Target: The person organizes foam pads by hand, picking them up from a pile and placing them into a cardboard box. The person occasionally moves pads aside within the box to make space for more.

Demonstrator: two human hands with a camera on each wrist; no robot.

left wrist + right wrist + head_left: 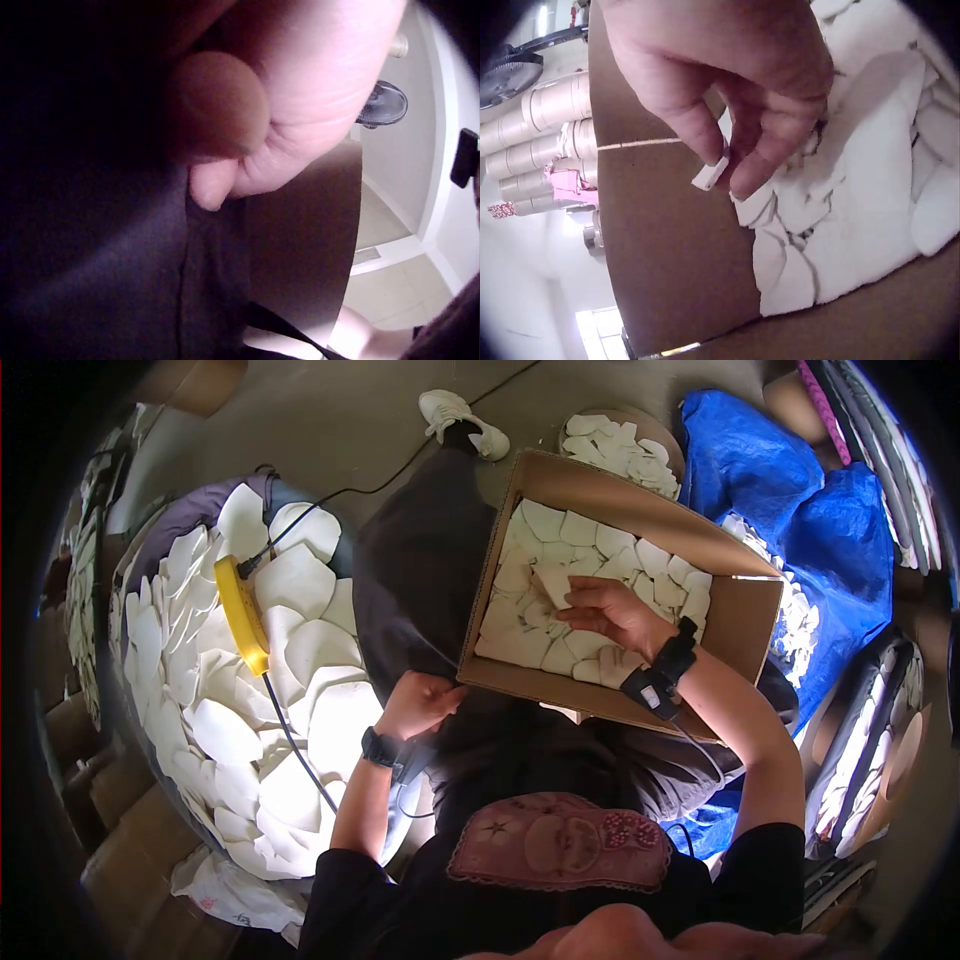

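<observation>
My right hand (622, 616) reaches into a cardboard box (625, 495) that stands across my lap. Between thumb and fingers it pinches a thin white piece (553, 584); in the right wrist view the edge of a white piece (709, 174) shows at the fingertips. Similar flat white pieces (590, 535) lie side by side across the inside of the box. My left hand (420, 703), fingers loosely curled, rests on the dark trousers (112, 247) by the box's near left corner. Nothing shows in its grasp, though its palm is hidden.
At my left a large heap of white curved pieces (225, 735) bears a yellow power strip (242, 618) with a black cable. A round container of white pieces (620, 455) stands beyond the box. Blue sheeting (835, 530) lies at the right. A foot in a white shoe (445, 415) is ahead.
</observation>
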